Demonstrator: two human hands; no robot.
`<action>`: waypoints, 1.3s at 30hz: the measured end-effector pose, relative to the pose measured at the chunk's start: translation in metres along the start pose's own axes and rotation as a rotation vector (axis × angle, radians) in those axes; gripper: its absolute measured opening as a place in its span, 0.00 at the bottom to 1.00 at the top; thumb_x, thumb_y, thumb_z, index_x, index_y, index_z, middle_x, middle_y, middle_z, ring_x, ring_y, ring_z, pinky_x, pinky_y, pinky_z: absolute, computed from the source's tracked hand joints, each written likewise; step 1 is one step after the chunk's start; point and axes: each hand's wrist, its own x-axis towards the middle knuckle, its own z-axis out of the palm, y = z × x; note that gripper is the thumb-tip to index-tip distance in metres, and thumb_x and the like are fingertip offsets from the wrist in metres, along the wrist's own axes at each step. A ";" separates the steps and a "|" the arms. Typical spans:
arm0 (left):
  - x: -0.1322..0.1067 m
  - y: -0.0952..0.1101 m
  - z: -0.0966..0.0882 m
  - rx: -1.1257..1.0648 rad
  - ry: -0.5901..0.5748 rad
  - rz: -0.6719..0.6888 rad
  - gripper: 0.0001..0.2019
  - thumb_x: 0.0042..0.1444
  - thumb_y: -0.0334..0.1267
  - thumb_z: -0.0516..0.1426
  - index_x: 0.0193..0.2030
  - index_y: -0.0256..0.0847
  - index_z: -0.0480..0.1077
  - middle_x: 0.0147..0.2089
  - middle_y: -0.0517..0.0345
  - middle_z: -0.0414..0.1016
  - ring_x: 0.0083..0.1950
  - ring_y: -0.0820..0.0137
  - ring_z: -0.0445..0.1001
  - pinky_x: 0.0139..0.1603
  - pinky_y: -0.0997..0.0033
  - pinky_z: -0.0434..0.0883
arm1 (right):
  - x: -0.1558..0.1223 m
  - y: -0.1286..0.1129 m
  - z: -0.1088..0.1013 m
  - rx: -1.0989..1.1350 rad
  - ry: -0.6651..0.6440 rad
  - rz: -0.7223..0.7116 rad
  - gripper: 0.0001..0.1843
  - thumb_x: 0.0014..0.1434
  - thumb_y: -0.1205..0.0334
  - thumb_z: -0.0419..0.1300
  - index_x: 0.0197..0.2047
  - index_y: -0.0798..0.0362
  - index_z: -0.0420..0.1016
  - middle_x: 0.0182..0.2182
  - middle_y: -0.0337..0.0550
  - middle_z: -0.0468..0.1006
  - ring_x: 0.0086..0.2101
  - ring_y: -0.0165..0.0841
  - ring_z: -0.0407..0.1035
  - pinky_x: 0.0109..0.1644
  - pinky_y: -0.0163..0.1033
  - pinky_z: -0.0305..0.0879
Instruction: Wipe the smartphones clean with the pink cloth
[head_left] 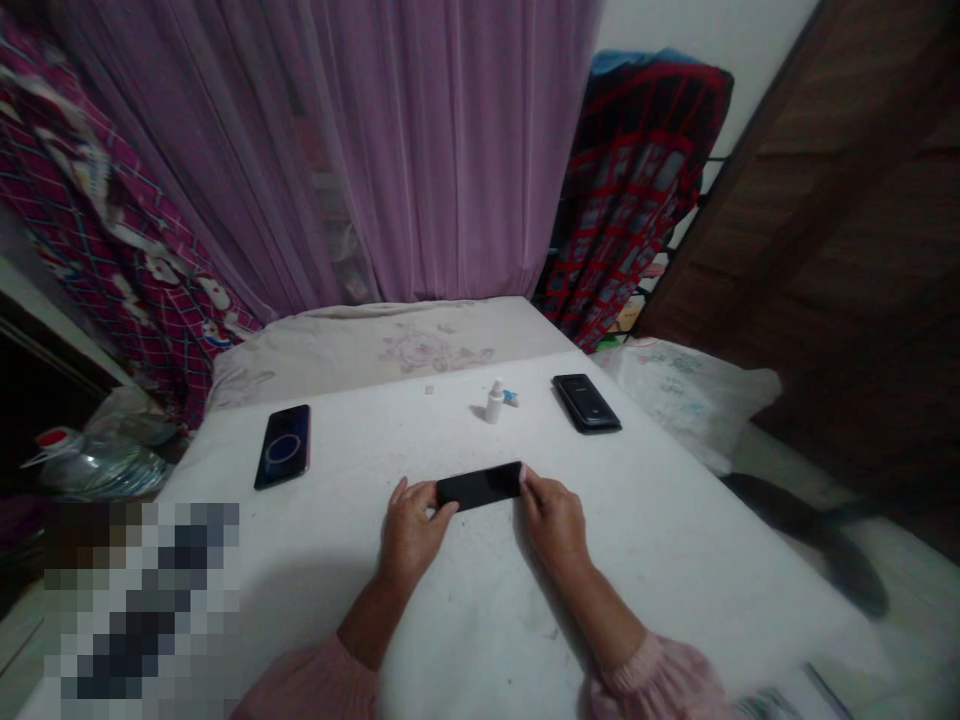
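Note:
A black smartphone (480,486) is held sideways between my two hands, low over the white-covered table (465,610). My left hand (412,530) grips its left end, thumb along the near edge. At the other end, my right hand (553,510) pinches the corner between thumb and fingers. The phone's dark face is turned up and shows no lit picture. Beyond it stands a small white spray bottle (494,403), with a little blue-and-white packet (511,398) beside it. A tiny pale square piece (429,390) lies farther left.
A second phone (283,447) with a ring on its screen lies at the left. Dark stacked phones or a case (586,403) lie at the right. A plastic bag (675,390) hangs by the right edge; a large clear bottle (97,465) stands off the left side. Purple curtains (450,150) hang behind.

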 end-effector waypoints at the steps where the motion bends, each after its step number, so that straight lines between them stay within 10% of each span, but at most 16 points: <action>1: 0.000 0.000 0.001 -0.008 0.001 -0.008 0.02 0.54 0.35 0.59 0.35 0.45 0.71 0.30 0.64 0.77 0.36 0.67 0.78 0.66 0.44 0.59 | 0.000 0.001 0.000 -0.015 0.009 -0.002 0.20 0.67 0.55 0.50 0.49 0.50 0.81 0.31 0.48 0.83 0.32 0.37 0.77 0.38 0.38 0.70; 7: -0.006 -0.001 0.005 -0.008 0.009 0.001 0.28 0.54 0.36 0.58 0.63 0.46 0.62 0.32 0.65 0.77 0.41 0.65 0.78 0.67 0.43 0.57 | 0.006 0.002 0.002 0.143 0.039 0.123 0.21 0.66 0.48 0.50 0.51 0.45 0.80 0.38 0.43 0.85 0.36 0.39 0.79 0.38 0.40 0.74; 13: -0.010 -0.005 0.004 0.091 0.076 0.009 0.24 0.55 0.38 0.58 0.61 0.45 0.65 0.35 0.60 0.78 0.47 0.60 0.77 0.67 0.41 0.58 | 0.014 0.003 0.002 0.281 0.040 0.190 0.22 0.64 0.44 0.53 0.50 0.45 0.81 0.45 0.41 0.83 0.44 0.43 0.78 0.45 0.44 0.75; 24: -0.030 -0.015 0.005 0.302 0.063 0.101 0.33 0.50 0.53 0.64 0.60 0.39 0.65 0.62 0.40 0.71 0.64 0.45 0.66 0.67 0.38 0.54 | 0.028 0.003 -0.006 0.078 -0.115 -0.094 0.16 0.66 0.57 0.53 0.48 0.48 0.81 0.39 0.43 0.83 0.40 0.37 0.75 0.45 0.41 0.71; 39: -0.016 -0.025 -0.004 0.317 -0.090 0.084 0.30 0.50 0.45 0.64 0.60 0.41 0.67 0.63 0.46 0.70 0.67 0.49 0.63 0.68 0.37 0.54 | 0.044 -0.027 0.006 -0.078 -0.397 -0.385 0.10 0.64 0.64 0.59 0.40 0.48 0.83 0.38 0.44 0.81 0.40 0.37 0.69 0.46 0.40 0.63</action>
